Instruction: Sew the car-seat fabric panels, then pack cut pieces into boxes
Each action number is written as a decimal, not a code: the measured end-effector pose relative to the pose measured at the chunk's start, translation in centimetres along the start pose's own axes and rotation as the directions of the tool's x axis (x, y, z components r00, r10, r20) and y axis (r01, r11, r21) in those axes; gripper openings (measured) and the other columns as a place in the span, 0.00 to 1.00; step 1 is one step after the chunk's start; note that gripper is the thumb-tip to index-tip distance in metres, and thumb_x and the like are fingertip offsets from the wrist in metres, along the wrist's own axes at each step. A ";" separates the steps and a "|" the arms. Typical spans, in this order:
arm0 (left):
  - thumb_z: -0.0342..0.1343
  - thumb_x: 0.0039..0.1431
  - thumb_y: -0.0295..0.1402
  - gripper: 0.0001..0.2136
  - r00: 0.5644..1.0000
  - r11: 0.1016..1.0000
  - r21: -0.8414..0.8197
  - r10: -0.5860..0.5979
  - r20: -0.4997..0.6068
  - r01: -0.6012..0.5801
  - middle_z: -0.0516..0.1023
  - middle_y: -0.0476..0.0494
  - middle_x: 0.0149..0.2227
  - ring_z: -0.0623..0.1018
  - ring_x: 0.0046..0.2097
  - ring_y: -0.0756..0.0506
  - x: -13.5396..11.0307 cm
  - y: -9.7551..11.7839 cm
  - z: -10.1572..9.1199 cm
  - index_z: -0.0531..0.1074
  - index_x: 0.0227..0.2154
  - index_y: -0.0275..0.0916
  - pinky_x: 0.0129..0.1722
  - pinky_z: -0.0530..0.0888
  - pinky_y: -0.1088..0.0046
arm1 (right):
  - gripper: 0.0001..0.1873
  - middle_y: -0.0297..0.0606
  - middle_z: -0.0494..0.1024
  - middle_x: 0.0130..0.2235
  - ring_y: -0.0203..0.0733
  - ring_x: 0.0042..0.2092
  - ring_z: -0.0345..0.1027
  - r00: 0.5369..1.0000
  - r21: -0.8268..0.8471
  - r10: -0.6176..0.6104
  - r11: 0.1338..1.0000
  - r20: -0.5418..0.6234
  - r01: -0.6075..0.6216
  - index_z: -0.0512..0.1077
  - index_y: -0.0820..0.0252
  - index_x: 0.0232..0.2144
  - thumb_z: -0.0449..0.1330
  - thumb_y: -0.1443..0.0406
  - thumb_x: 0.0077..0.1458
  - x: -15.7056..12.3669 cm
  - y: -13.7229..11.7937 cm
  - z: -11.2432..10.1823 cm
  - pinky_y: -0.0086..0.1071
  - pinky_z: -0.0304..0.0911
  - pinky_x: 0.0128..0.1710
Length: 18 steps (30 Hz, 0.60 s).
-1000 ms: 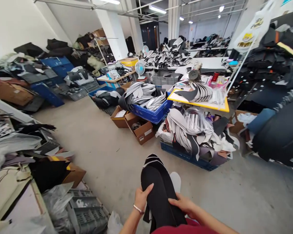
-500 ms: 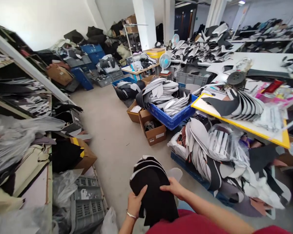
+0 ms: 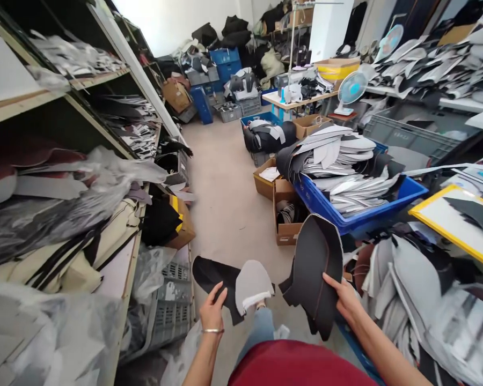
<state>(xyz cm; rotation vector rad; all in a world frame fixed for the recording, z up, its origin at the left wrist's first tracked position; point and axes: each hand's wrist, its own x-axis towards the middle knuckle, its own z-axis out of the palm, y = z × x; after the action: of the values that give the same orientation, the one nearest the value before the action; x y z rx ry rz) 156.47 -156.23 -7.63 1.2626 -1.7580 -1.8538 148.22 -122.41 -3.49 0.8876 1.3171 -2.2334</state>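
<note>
Both full: left hand (image 3: 212, 309) pinched black piece (image 3: 214, 274), right hand (image 3: 346, 300) dark panel (image 3: 314, 268); floor (image 3: 221, 214) ran between shelves (image 3: 100, 79) and blue crate (image 3: 326, 209).

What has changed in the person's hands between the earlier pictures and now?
The left hand and right hand have moved apart, parting the black layered bundle they held together. The left now grips a black, elongated, flexible piece; the right, a dark grey, rounded, flexible piece. The view has swung left. The heaped, blue, rectangular plastic crate stayed put.
</note>
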 end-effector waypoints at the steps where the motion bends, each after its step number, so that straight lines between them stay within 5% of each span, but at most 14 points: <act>1: 0.63 0.31 0.39 0.23 1.000 0.999 -0.032 -0.024 0.014 0.024 0.76 0.45 0.39 0.73 0.42 0.45 1.9 0.5 0.5 0.72 0.36 0.38 0.43 0.69 0.74 | 0.17 0.41 0.76 0.26 0.48 0.32 0.70 1.000 0.017 0.014 1.000 -0.014 -0.014 0.70 0.64 0.28 0.67 0.64 0.31 1.0 0.0 0.9 0.40 0.66 0.37; 5: 0.62 0.29 0.38 0.23 0.994 0.999 -0.041 -0.010 0.110 0.014 0.76 0.43 0.38 0.73 0.41 0.44 9.5 3.8 2.7 0.72 0.34 0.36 0.41 0.70 0.72 | 0.17 0.43 0.76 0.28 0.50 0.34 0.70 0.999 0.028 0.035 0.999 -0.022 -0.035 0.71 0.65 0.28 0.66 0.63 0.32 4.3 0.4 6.0 0.41 0.66 0.38; 11: 0.57 0.35 0.39 0.18 0.945 0.963 0.147 0.178 0.275 -0.224 0.75 0.41 0.39 0.71 0.44 0.41 19.0 8.9 7.0 0.73 0.32 0.37 0.50 0.64 0.63 | 0.16 0.43 0.76 0.27 0.45 0.30 0.70 0.993 -0.102 -0.008 0.995 0.121 0.021 0.71 0.68 0.27 0.65 0.61 0.36 8.3 0.4 15.0 0.36 0.65 0.34; 15: 0.54 0.39 0.39 0.18 0.890 0.937 0.194 0.190 0.414 -0.290 0.74 0.42 0.41 0.70 0.46 0.42 23.1 9.5 11.2 0.72 0.35 0.38 0.51 0.62 0.62 | 0.16 0.39 0.74 0.26 0.42 0.28 0.67 0.978 -0.352 -0.040 0.929 0.204 0.112 0.71 0.67 0.28 0.62 0.59 0.38 11.6 -0.3 20.1 0.33 0.63 0.30; 18: 0.54 0.39 0.37 0.16 0.919 0.945 0.245 0.114 0.377 -0.217 0.74 0.41 0.40 0.70 0.46 0.41 25.9 8.5 14.0 0.72 0.33 0.36 0.50 0.63 0.62 | 0.14 0.35 0.72 0.26 0.40 0.29 0.65 0.951 -0.592 -0.123 0.757 0.285 0.276 0.70 0.65 0.26 0.59 0.58 0.40 14.9 -1.5 23.9 0.31 0.60 0.31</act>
<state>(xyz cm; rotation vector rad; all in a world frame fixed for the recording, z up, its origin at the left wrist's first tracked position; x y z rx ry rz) 128.30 -167.49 -11.66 0.8555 -2.3142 -1.8716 128.94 -142.94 -4.43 0.2360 1.9351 -1.7470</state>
